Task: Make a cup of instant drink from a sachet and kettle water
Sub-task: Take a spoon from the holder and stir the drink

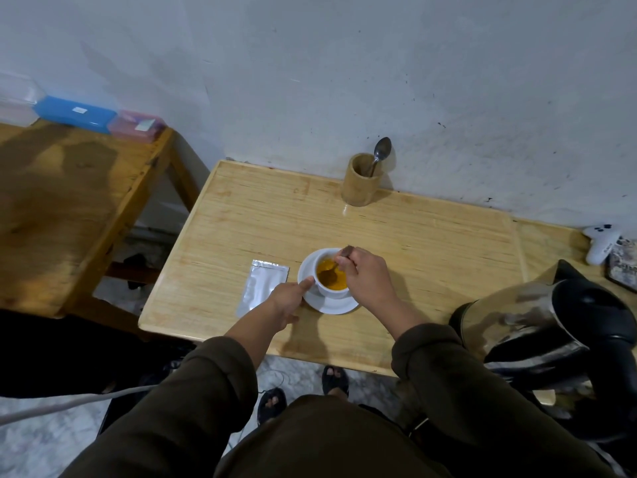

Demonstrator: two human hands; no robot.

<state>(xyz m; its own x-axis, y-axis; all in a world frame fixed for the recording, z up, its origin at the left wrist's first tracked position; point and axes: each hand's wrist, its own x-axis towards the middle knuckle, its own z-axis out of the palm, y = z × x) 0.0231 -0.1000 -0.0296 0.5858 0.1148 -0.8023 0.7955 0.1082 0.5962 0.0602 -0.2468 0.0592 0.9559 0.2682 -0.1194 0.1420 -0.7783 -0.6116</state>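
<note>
A white cup (329, 292) full of orange-yellow drink stands on a white saucer (339, 306) near the front of the light wooden table (413, 243). My right hand (367, 276) pinches a spoon (336, 267) whose bowl is dipped in the drink. My left hand (287, 301) rests at the saucer's left edge, thumb touching the cup's side. A silver sachet (262, 288) lies flat just left of the saucer, partly under my left wrist. The steel and black kettle (551, 326) stands at the table's right front.
A bamboo holder (362, 181) with another spoon (381, 153) stands at the back by the wall. A white game controller (601, 244) lies far right. A second wooden table (69, 208) with blue and pink boxes is at left. My sandalled feet show below.
</note>
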